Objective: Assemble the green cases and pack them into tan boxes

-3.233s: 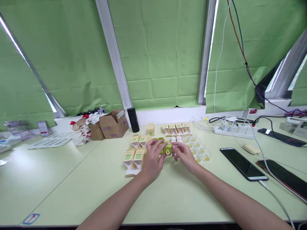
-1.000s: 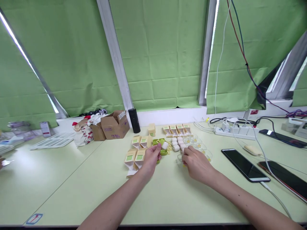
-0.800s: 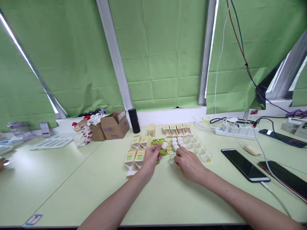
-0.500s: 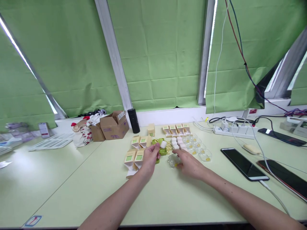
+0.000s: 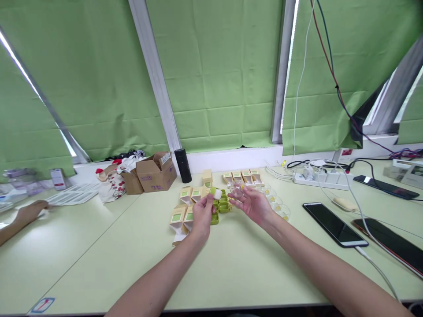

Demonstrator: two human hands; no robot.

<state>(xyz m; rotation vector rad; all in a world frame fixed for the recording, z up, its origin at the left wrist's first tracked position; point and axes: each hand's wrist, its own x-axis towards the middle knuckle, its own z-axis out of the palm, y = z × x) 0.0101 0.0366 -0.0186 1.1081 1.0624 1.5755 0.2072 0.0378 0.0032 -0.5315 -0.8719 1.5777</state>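
Between the thumb and fingers of my left hand (image 5: 202, 215) is a small green and white piece (image 5: 217, 193), its white part facing right. My right hand (image 5: 255, 205) is turned palm-up and holds a clear plastic cup (image 5: 236, 189) with a yellow spot at its fingertips. The two held pieces are close but apart. Below and between the hands lie small green cases (image 5: 224, 207), partly hidden by the left hand. To the right of my right hand, more clear cups (image 5: 281, 210) with yellow pieces stand in rows. My right hand hides the white blocks behind it.
Open cardboard packets (image 5: 177, 219) stand left of the green cases, with more packets (image 5: 247, 177) at the back. A black bottle (image 5: 183, 165) and brown box (image 5: 156, 172) stand behind. Phones (image 5: 334, 224) and a power strip (image 5: 322, 179) lie right. Another person's hand (image 5: 31, 212) is far left.
My right hand has lifted the clear cup from the table, moving away from me and turning palm-up. My left hand has shifted slightly left with its piece. Another person's hand has appeared at left.
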